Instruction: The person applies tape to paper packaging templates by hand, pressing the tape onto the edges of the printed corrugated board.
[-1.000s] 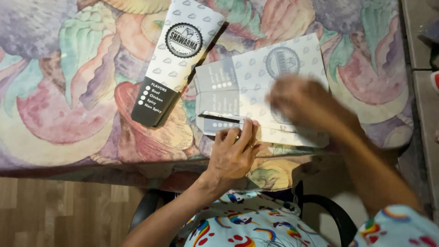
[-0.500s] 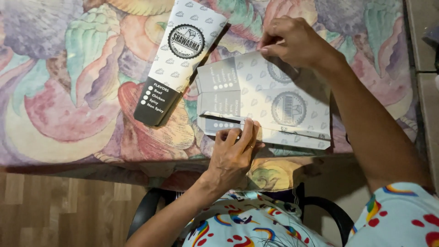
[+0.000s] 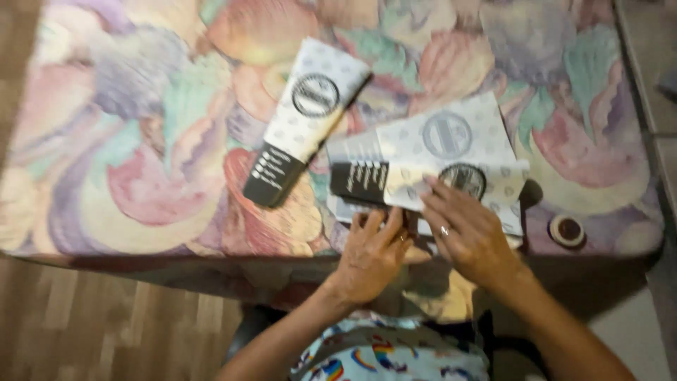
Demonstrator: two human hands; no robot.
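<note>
Since half a second ago your right hand has come back from the sheet's far edge to its near edge; left to right: the folded sleeve lies diagonal, untouched; your left hand presses flat, fingers spread; the paper sheet lies just ahead, its near flap pinched by your right hand; flowered tablecloth, wood floor.

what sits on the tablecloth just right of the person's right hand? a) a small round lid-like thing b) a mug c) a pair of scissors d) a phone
a: a small round lid-like thing lies on the floral tablecloth, right of the right hand.
</note>
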